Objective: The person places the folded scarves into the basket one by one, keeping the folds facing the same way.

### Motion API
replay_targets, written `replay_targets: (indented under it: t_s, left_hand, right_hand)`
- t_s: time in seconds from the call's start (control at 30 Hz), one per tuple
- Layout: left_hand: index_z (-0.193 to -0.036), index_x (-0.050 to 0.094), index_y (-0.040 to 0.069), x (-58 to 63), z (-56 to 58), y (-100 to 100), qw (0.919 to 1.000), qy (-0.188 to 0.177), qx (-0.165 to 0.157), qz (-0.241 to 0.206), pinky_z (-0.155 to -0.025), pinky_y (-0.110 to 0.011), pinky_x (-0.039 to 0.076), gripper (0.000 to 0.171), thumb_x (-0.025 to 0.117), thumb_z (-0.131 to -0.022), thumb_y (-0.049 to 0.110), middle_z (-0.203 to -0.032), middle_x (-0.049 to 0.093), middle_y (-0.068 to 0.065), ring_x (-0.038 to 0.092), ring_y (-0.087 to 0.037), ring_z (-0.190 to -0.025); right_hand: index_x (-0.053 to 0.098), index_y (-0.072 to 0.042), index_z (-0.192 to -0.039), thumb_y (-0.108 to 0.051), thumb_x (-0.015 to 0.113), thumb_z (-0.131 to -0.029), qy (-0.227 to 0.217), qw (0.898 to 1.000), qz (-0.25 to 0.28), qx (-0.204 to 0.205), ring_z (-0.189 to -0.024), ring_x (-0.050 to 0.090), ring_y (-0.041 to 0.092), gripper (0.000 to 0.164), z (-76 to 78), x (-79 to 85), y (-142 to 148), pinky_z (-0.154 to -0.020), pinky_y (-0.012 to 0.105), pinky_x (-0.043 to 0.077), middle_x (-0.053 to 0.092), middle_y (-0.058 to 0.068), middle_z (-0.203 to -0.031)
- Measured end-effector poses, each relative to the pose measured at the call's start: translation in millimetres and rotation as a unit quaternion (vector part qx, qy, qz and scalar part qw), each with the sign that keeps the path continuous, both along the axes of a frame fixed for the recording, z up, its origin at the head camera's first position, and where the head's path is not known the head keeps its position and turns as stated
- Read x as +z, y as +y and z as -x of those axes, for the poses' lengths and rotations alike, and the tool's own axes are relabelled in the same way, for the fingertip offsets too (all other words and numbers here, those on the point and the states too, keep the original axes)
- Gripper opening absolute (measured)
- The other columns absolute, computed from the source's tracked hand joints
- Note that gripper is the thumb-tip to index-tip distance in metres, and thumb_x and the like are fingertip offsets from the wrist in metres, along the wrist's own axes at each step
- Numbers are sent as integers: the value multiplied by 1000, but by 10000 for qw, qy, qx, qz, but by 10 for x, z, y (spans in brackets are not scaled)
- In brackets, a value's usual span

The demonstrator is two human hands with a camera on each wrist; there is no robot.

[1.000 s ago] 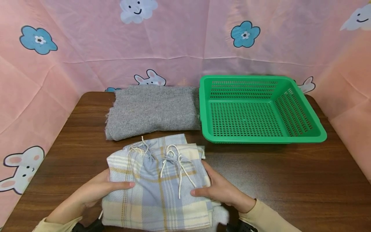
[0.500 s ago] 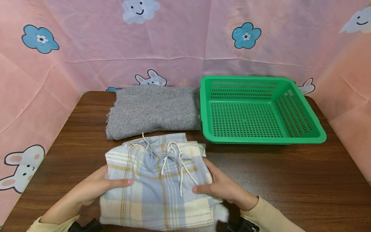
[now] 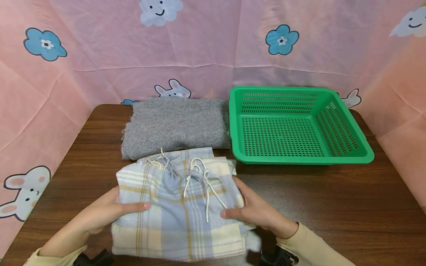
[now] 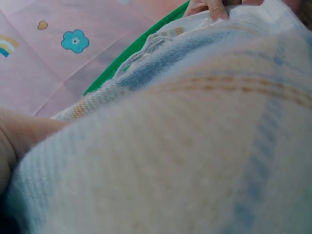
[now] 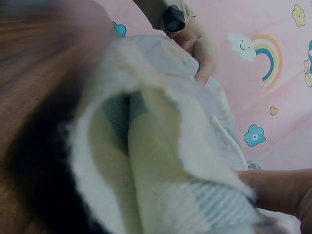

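Observation:
A folded plaid scarf (image 3: 181,221) in pale blue, cream and mustard spans the space between my two hands, with white fringe strands loose on its top. My left hand (image 3: 106,208) grips its left side, thumb lying over the top and fingers hidden beneath. On the opposite side my right hand (image 3: 254,208) holds it the same way. In the left wrist view the scarf (image 4: 161,161) fills most of the picture, blurred. From the right wrist, the scarf's open fold (image 5: 126,141) shows its layers hanging loosely over the table.
Behind the plaid scarf lies a folded grey woollen cloth (image 3: 176,127) with a frayed left edge. To its right stands a green perforated basket (image 3: 303,160) with nothing in it. A pink printed curtain (image 3: 206,44) surrounds the back and sides of the brown wooden table (image 3: 332,207).
The plaid scarf has shifted a little forward, its far edge now closer to the grey cloth. My left hand has slid slightly left with its side, while my right hand stays nearly in place.

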State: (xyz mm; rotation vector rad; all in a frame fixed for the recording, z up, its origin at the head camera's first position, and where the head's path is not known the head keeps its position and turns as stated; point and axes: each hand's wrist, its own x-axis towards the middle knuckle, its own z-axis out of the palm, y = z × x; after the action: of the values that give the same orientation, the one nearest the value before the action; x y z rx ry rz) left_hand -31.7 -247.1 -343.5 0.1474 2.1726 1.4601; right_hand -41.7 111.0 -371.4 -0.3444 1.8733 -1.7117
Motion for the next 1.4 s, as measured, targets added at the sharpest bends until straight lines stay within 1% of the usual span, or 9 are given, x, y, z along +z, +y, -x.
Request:
replay_targets:
  t_s: [0.1, 0.27, 0.37, 0.6, 0.67, 0.8, 1.0, 1.2, 1.4]
  left_hand:
    - [-137, 38, -3, 24, -2, -7, 10000, -19, -12, -86, -84, -22, 49, 58, 67, -90, 16, -123, 58, -11, 58, -7, -104]
    - [-134, 39, -4, 67, -1, -17, 9998, 7, -66, -168, -82, -25, 51, 54, 66, -91, 14, -119, 61, -10, 61, -9, -101]
    - [-134, 40, -3, 105, -1, -19, 9999, 9, -63, -140, -82, -25, 51, 54, 66, -91, 15, -118, 62, -10, 61, -10, -101]
    - [-134, 42, 1, 199, -16, 0, 9999, 102, -50, -17, -84, -25, 51, 54, 68, -90, 18, -119, 62, -11, 62, -13, -103]
    - [-134, 41, 1, 221, -19, -4, 9999, 119, -97, -43, -83, -26, 51, 53, 67, -90, 18, -120, 62, -11, 63, -14, -103]
    - [-135, 41, 2, 254, -22, -15, 9999, 150, -49, 55, -83, -26, 51, 54, 67, -90, 19, -120, 63, -10, 62, -12, -103]
    - [-135, 42, 3, 272, -35, -49, 9995, 281, -12, 111, -82, -26, 52, 54, 67, -90, 17, -120, 63, -8, 63, -12, -103]
    - [-135, 40, 2, 289, -57, -89, 9997, 230, 53, 62, -81, -28, 53, 53, 67, -91, 15, -118, 64, -7, 64, -13, -102]
    - [-136, 42, 5, 344, -46, -110, 9989, 407, -21, 227, -82, -24, 51, 53, 67, -91, 16, -121, 63, -6, 62, -10, -104]
  right_hand:
    - [27, -12, -149, -5, 76, -79, 99, 9999, -73, 21, -93, 63, 21, 86, 7, 35, -4, -81, 35, 53, 58, 21, -118]
    - [29, -16, -149, -6, 78, -78, 181, 9995, -245, -11, -92, 63, 21, 86, 25, 94, -6, -79, 35, 54, 59, 19, -116]
    - [29, -18, -148, -8, 78, -78, 235, 9992, -314, -10, -92, 63, 21, 86, 37, 122, -3, -79, 36, 54, 59, 18, -116]
    - [28, -18, -149, -4, 77, -78, 200, 9997, -104, -7, -96, 63, 22, 87, 49, 177, 7, -83, 38, 53, 59, 18, -118]
    - [28, -19, -149, -5, 77, -78, 234, 9997, -104, -1, -96, 63, 22, 87, 50, 195, 9, -83, 38, 53, 59, 18, -119]
    - [29, -18, -148, -6, 77, -78, 330, 9994, -140, -5, -96, 62, 22, 87, 53, 220, 6, -83, 38, 52, 58, 17, -120]
    - [30, -19, -148, -5, 77, -78, 444, 9989, -129, 35, -97, 62, 22, 86, 59, 258, -17, -84, 38, 52, 57, 16, -122]
    - [29, -20, -148, -4, 76, -79, 370, 9993, -12, 110, -97, 63, 22, 85, 63, 297, -54, -82, 39, 53, 57, 17, -122]
    - [30, -20, -147, -2, 76, -79, 306, 9995, 67, 64, -96, 64, 23, 85, 60, 332, -73, -79, 39, 54, 57, 18, -120]
